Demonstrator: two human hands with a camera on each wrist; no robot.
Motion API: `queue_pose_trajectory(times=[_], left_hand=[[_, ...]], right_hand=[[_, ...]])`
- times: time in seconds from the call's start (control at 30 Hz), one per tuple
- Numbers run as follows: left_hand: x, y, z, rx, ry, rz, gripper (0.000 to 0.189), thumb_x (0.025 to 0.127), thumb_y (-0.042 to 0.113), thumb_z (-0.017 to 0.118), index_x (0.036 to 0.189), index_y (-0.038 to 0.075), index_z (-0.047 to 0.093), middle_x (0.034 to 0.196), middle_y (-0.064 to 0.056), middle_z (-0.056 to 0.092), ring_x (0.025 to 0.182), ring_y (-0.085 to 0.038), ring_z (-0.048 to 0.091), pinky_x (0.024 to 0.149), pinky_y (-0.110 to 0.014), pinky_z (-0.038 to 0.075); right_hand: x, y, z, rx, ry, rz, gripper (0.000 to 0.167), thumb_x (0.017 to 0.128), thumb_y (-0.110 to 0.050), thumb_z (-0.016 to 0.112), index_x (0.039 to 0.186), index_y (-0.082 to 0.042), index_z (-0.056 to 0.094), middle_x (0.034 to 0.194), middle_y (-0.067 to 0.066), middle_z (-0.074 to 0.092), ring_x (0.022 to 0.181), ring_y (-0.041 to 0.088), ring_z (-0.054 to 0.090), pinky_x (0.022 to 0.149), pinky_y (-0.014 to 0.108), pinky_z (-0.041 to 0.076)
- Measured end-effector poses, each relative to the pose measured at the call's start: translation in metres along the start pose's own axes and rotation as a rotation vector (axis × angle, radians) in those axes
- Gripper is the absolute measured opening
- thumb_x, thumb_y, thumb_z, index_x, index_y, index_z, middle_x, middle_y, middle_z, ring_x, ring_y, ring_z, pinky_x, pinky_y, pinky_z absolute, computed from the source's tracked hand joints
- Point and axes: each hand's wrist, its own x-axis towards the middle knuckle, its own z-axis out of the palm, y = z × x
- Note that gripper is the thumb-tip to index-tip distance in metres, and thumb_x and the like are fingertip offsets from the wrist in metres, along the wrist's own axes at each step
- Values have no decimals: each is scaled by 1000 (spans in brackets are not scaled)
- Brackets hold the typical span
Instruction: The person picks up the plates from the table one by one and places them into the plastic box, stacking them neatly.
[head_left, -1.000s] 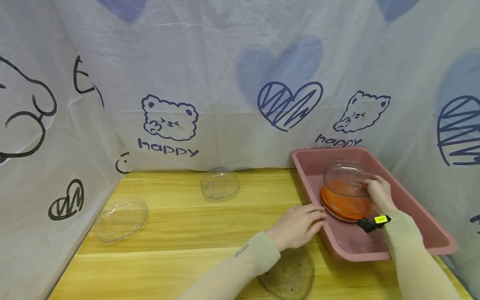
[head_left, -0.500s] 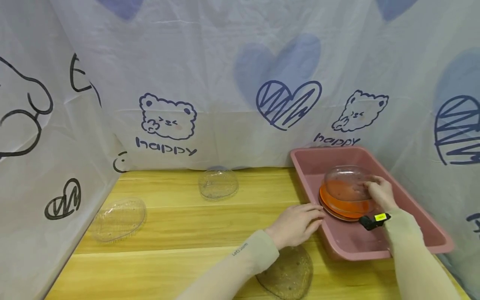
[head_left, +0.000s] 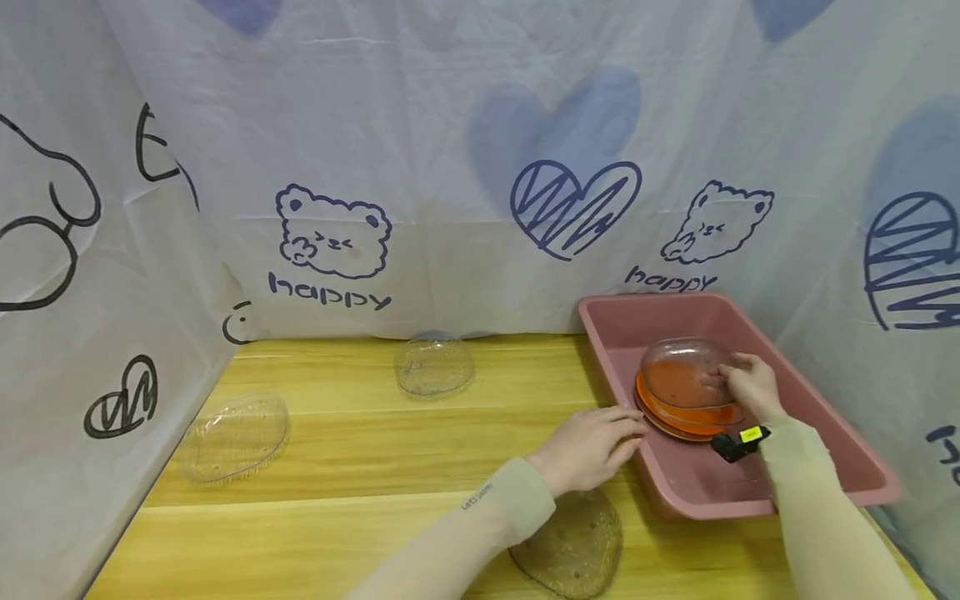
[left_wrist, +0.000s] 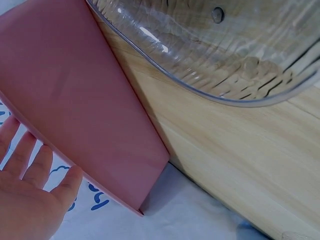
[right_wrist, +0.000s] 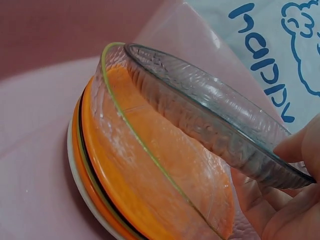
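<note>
My right hand (head_left: 753,390) pinches the edge of a clear, grey-tinted plate (right_wrist: 200,112), thumb on one side and fingers on the other. That plate is tilted above a stack inside the pink basin (head_left: 738,510). On top of the stack lies another clear plate with a yellow-green rim (right_wrist: 131,129), over an orange plate (right_wrist: 95,150); several plate edges show beneath, the lowest one whitish (right_wrist: 75,165). With extended fingers, my left hand (head_left: 588,450) rests at the basin's near left rim, as the left wrist view also shows.
Below the left forearm a clear textured plate (head_left: 573,546) lies on the wooden table (head_left: 337,467). Another clear plate (head_left: 433,367) is at the back, and a third (head_left: 236,437) at the left. Printed curtain (head_left: 442,167) hangs around the table.
My right hand has lowered the clear plate slightly, bringing it closer to the stack in the basin. The left hand stays at the rim. The head view has shifted a little.
</note>
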Motion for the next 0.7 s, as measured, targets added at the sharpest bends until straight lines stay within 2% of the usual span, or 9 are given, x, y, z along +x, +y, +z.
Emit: queue_pose_trajectory(times=[0.07,0.13,0.23,0.33,0.43,0.5,0.57,0.7], left_hand=[[0,0,0,0,4,2,41,111,35,34,145,24,55,155,7,50,144,-9,46,123,-27,36],[0,-1,0,2,9,6,41,111,35,34,145,24,55,154,7,50,144,-9,46,122,-27,36],[0,-1,0,-3,11,9,41,111,35,35,145,24,55,154,6,51,144,-9,46,122,-26,37],[-1,-1,0,-4,10,9,41,111,35,35,145,24,55,154,6,51,143,-9,47,122,-26,37],[-1,-2,1,-1,13,11,41,111,35,35,145,23,55,154,6,50,143,-9,47,122,-26,37],[-1,-1,1,3,16,15,41,111,35,35,145,23,56,154,6,50,143,-10,47,122,-26,37],[0,-1,1,1,19,20,41,111,34,36,144,23,56,154,5,51,143,-10,47,122,-27,37],[0,0,0,3,30,29,40,110,33,37,144,22,56,153,4,52,142,-10,48,122,-26,37]], right_hand=[[0,0,0,-54,7,1,62,107,-14,36,153,16,6,81,-20,63,70,-2,72,70,20,62],[1,0,0,-123,26,-2,62,107,-15,37,153,17,10,84,-13,66,69,-5,70,69,17,61],[2,1,2,-250,61,-3,62,106,-18,39,152,18,17,103,15,71,71,-5,67,68,14,58],[1,1,3,-368,87,-1,62,106,-23,40,151,17,24,133,37,54,92,13,70,79,22,58],[0,0,3,-425,95,9,62,106,-25,39,150,17,28,146,41,40,122,41,57,98,45,55],[-2,-1,3,-445,106,14,61,105,-24,38,150,17,29,149,41,36,132,51,44,106,58,47],[-3,-2,3,-450,117,18,60,105,-24,37,149,17,31,149,42,36,135,52,42,110,61,44],[-6,-4,2,-464,131,16,59,105,-25,36,148,16,34,148,41,38,133,52,44,109,62,45]])
